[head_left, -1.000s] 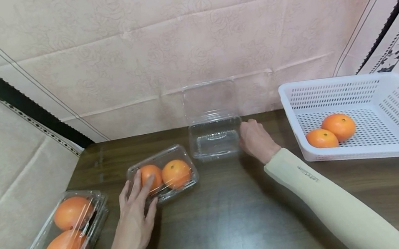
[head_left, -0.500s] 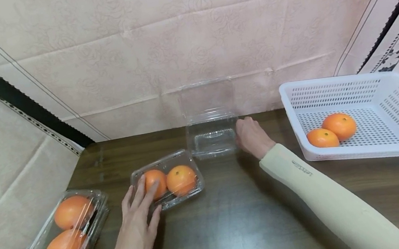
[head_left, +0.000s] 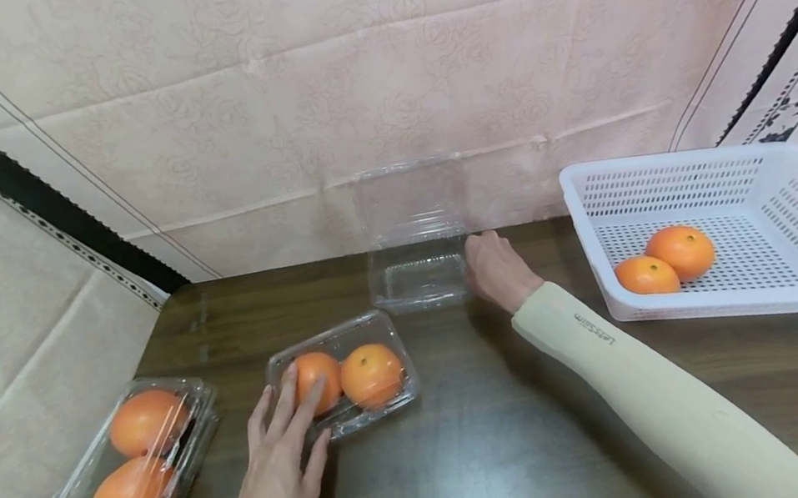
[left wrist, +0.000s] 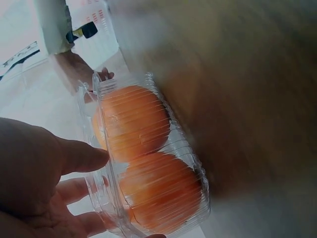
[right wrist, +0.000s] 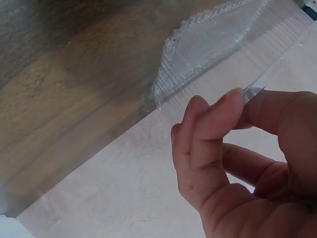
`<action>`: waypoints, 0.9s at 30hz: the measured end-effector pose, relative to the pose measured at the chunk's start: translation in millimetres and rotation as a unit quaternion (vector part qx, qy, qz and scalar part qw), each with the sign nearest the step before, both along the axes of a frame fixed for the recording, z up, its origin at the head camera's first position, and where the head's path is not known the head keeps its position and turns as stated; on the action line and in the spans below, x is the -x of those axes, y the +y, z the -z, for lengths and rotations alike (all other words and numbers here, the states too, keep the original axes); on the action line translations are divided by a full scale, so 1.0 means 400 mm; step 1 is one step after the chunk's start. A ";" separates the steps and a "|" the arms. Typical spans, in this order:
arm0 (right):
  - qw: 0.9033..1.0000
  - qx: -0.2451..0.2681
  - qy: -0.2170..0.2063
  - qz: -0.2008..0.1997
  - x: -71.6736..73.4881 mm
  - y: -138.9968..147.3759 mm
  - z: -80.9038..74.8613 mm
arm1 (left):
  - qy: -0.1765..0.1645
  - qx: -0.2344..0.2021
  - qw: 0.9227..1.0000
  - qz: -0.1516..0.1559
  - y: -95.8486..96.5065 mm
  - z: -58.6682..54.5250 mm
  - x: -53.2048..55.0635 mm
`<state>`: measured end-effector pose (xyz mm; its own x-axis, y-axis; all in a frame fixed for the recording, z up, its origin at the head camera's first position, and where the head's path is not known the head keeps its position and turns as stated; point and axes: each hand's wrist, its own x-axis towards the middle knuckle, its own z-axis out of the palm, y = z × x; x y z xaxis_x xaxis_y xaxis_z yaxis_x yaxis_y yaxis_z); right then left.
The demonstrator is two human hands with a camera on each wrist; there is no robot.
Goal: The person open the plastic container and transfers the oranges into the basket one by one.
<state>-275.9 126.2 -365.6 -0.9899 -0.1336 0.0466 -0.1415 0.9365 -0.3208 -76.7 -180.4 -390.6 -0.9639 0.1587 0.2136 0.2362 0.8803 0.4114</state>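
Observation:
My left hand (head_left: 280, 467) lies with spread fingers over the lid of a closed clear plastic clamshell (head_left: 372, 332) holding two oranges (head_left: 371, 375). In the left wrist view, the thumb (left wrist: 84, 157) touches the rim of that clamshell, while other fingers lie against its lid. At the table's back, my right hand (head_left: 500, 269) pinches the right rim of an empty clear clamshell (head_left: 418, 280) between thumb and fingers. Its lid (head_left: 410, 193) stands raised against the cloth. The right wrist view shows the thin rim between thumb and fingertips (right wrist: 233, 101).
On the left sits another closed clamshell (head_left: 194, 394) with two oranges (head_left: 131, 496). A white perforated basket (head_left: 747, 304) stands at the right with two oranges (head_left: 681, 252) inside. Pale patterned cloth (head_left: 376, 75) hangs behind the wooden table (head_left: 464, 459).
The left hand has slid its filled clamshell toward me and slightly right. The right hand has drawn the empty clamshell a little to the left.

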 end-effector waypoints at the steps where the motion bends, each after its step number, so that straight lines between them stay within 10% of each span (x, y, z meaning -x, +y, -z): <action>1: 1.000 0.001 -0.003 0.000 0.001 -0.001 -0.001 | 0.000 0.000 1.000 0.001 0.002 0.001 -0.003; 27: 0.998 -0.012 -0.058 -0.033 0.012 -0.115 -0.019 | -0.015 -0.010 0.999 0.031 0.088 -0.010 -0.024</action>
<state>-280.8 80.1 -358.0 -0.9774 -0.1990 -0.0721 -0.1668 0.9340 -0.3158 -66.9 -145.2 -386.8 -0.9585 0.2144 0.1880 0.2771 0.8556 0.4372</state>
